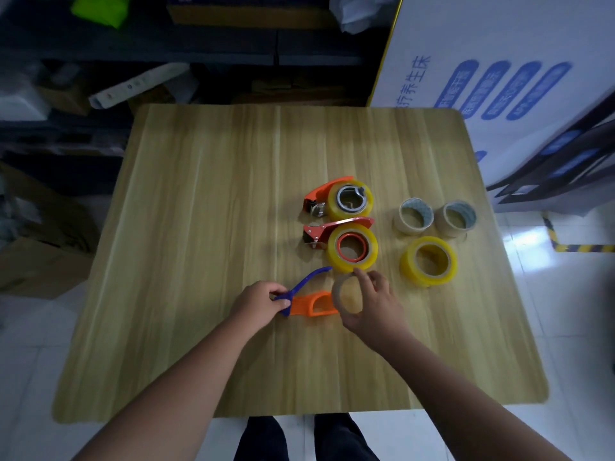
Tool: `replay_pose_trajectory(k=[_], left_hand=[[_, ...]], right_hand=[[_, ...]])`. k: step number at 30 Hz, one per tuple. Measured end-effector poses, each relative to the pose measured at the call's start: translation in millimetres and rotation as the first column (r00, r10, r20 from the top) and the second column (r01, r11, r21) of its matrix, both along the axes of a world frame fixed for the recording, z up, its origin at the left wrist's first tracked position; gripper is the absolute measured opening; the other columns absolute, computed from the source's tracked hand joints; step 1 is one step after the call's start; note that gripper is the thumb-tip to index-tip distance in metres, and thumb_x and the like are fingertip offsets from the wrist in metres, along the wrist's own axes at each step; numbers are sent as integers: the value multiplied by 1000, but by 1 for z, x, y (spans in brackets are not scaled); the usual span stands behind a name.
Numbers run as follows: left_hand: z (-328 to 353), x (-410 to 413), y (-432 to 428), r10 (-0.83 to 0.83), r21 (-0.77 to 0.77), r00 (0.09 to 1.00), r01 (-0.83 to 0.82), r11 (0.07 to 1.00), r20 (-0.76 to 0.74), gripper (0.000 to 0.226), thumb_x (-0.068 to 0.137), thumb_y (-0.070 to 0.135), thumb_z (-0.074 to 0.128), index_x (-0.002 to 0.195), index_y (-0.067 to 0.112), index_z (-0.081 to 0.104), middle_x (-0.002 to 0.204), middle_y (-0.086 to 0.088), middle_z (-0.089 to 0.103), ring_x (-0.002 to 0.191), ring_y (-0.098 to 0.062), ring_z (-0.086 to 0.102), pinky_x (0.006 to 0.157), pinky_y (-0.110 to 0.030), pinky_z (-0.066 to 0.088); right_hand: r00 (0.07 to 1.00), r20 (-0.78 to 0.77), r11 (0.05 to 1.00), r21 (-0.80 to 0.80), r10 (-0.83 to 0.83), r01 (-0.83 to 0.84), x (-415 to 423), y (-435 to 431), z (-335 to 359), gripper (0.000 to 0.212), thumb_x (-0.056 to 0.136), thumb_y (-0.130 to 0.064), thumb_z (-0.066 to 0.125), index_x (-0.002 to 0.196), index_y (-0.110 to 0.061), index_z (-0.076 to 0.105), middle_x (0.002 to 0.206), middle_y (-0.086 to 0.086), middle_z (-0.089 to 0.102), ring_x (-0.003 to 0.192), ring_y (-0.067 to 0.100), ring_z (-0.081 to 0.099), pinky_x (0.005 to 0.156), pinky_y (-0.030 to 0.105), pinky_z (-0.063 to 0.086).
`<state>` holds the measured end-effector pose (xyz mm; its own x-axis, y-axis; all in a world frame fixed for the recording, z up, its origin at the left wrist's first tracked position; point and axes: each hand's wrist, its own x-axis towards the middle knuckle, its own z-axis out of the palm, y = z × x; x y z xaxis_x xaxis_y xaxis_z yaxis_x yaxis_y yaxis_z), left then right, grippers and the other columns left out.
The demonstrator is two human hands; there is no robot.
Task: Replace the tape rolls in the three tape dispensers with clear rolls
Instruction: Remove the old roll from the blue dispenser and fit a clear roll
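Near the table's [199,227] front edge, left hand [258,302] pinches the blue-handled dispenser [307,302], steadying it; right hand [372,306] grips a tan roll [346,294], probably lifting it off.

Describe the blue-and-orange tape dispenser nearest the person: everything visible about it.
The blue-and-orange dispenser lies flat on the wooden table, near its front edge. It looks plastic: a curved blue handle and an orange body. The left hand pinches its blue end; the right hand holds a beige tape roll at its orange end. Blur hides finer detail.
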<state>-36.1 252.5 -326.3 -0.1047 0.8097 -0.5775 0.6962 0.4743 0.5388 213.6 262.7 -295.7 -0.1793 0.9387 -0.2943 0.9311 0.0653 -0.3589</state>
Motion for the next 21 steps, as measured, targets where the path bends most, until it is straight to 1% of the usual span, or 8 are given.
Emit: replay_pose_trajectory(k=[3,6,10,12,14,18,19,21], left_hand=[[-3,0,1,4,0,1000,-4,1000,9,24,82,32,72,105,35,70,104,16,69,93,-6,61,79,-30,50],[-4,-1,2,-5,-6,1000,5,1000,-10,24,83,30,72,106,34,70,102,16,67,95,-6,60,77,-27,46],[-3,1,4,-16,-9,1000,16,1000,-22,23,84,27,71,107,31,70,99,16,64,95,-7,59,79,-28,46],[-2,3,5,-28,2,999,28,1000,-35,24,85,26,71,109,29,69,102,14,65,95,-7,58,78,-27,44],[-1,2,6,-38,6,999,39,999,-36,25,85,24,71,110,28,69,105,13,66,96,-6,58,78,-26,44],[2,1,10,-32,10,999,32,999,-16,23,85,20,71,107,28,70,102,13,67,94,-5,60,79,-27,47],[4,1,10,-31,16,999,31,999,-18,24,85,21,70,108,28,69,103,13,67,95,-5,60,80,-27,47],[6,-1,10,-16,25,1000,16,1000,-19,25,85,22,71,110,26,69,104,12,67,96,-6,60,81,-26,47]], right_hand=[[985,32,984,-64,-168,169,44,5,-12,81,75,-55,72,143,-27,38,138,7,41,123,31,48,93,39,47],[946,74,940,-111,-317,324,84,1,-27,75,78,-63,65,139,-25,41,134,12,45,116,38,53,91,45,49],[896,102,886,-141,-431,442,124,-7,-43,85,77,-50,69,148,-19,33,137,18,43,121,40,49,98,45,44],[886,95,875,-139,-455,464,133,-7,-46,90,76,-51,70,150,-19,30,141,20,40,126,40,46,102,45,41],[882,123,880,-88,-456,467,134,-2,-43,91,77,-58,69,151,-22,30,148,16,36,130,38,42,104,46,39],[922,68,907,224,-380,357,129,36,-33,66,82,-50,69,137,-19,51,145,12,45,131,36,42,104,50,37],[940,115,927,243,-321,287,127,48,-31,62,84,-50,66,136,-20,52,145,8,46,132,33,41,105,51,34],[951,253,981,128,-178,149,124,70,-30,56,87,-51,60,136,-26,51,145,1,48,137,26,37,111,53,23]])
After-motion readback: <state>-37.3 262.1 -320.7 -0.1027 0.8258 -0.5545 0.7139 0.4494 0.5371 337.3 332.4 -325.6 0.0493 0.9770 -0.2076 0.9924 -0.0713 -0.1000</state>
